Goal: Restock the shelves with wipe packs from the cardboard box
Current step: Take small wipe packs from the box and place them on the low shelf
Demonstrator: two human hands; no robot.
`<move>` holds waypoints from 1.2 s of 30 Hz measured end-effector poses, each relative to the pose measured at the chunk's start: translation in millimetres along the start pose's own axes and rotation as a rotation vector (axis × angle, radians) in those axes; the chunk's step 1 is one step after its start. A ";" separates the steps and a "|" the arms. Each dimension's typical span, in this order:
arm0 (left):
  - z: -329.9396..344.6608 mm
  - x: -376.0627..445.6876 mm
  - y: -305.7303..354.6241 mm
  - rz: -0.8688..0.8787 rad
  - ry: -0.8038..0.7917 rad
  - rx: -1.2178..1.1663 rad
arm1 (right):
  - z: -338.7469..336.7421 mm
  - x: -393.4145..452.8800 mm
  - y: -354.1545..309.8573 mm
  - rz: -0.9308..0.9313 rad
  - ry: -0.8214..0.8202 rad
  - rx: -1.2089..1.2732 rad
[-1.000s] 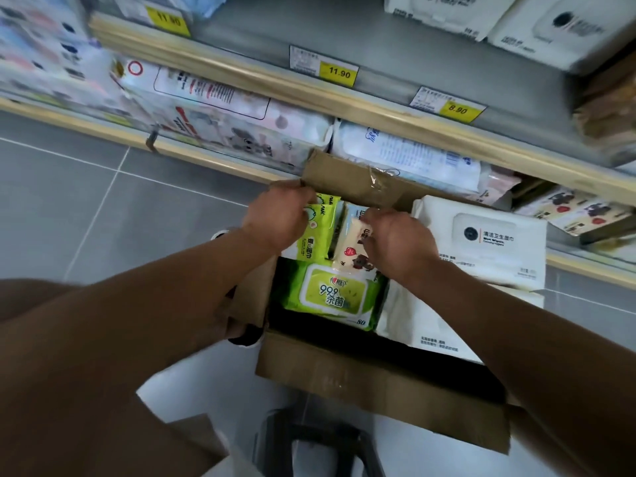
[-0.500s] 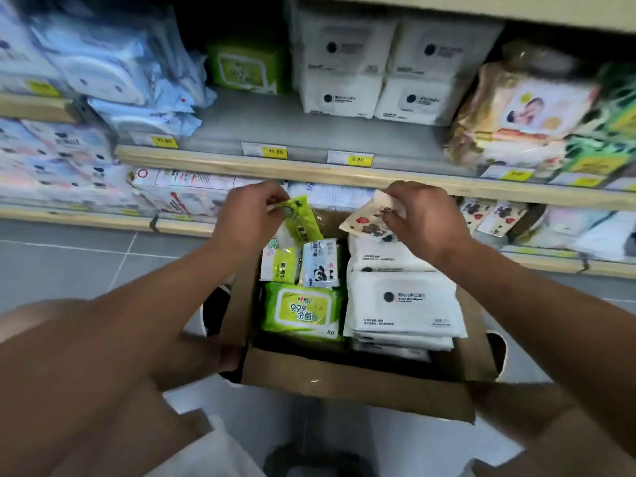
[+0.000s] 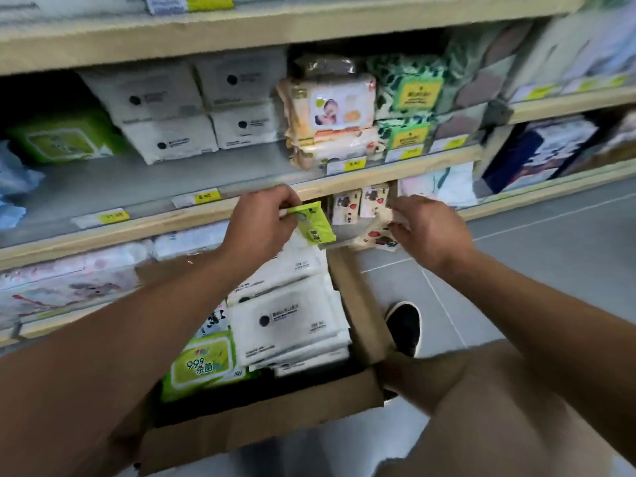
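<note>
My left hand (image 3: 260, 222) grips a small lime-green wipe pack (image 3: 314, 224) by its top edge, held above the open cardboard box (image 3: 261, 423). My right hand (image 3: 428, 228) holds a small cream wipe pack with dark animal prints (image 3: 378, 237), just below the wooden shelf edge (image 3: 344, 185). Matching cream packs (image 3: 358, 204) stand on the lower shelf right behind it. Inside the box lie white wipe packs (image 3: 285, 321) stacked on the right and a large green pack (image 3: 203, 364) at the left front.
The middle shelf holds white packs (image 3: 165, 115), a green pack (image 3: 62, 139), baby-picture packs (image 3: 330, 108) and leaf-print packs (image 3: 409, 91), with bare grey shelf (image 3: 120, 187) in front. A dark shoe (image 3: 404, 327) stands right of the box. Grey floor tiles (image 3: 550, 242) spread to the right.
The view has swung right and up. Both hands have lifted their small packs out of the box; my right hand has carried the cream pack rightward toward the lower shelf.
</note>
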State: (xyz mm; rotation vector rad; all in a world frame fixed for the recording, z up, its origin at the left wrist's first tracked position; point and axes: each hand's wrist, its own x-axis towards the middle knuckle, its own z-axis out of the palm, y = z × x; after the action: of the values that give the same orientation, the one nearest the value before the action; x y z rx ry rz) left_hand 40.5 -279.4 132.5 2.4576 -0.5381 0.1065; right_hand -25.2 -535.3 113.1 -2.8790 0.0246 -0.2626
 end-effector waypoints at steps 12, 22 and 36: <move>121.5 64.5 18.9 0.008 -0.156 -0.108 | 57.7 32.7 111.5 0.127 -0.030 0.013; 182.3 111.8 -17.6 -0.064 -0.220 -0.043 | 148.6 103.7 147.1 0.038 0.073 0.003; 215.2 133.1 -53.8 0.032 -0.256 0.041 | 243.5 139.1 159.4 -0.016 0.128 -0.095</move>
State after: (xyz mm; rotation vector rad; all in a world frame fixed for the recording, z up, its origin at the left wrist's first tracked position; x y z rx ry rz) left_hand 173.0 -413.3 -44.7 2.5192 -0.6910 -0.1885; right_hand 156.4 -635.3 -133.9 -2.9531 0.0388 -0.4597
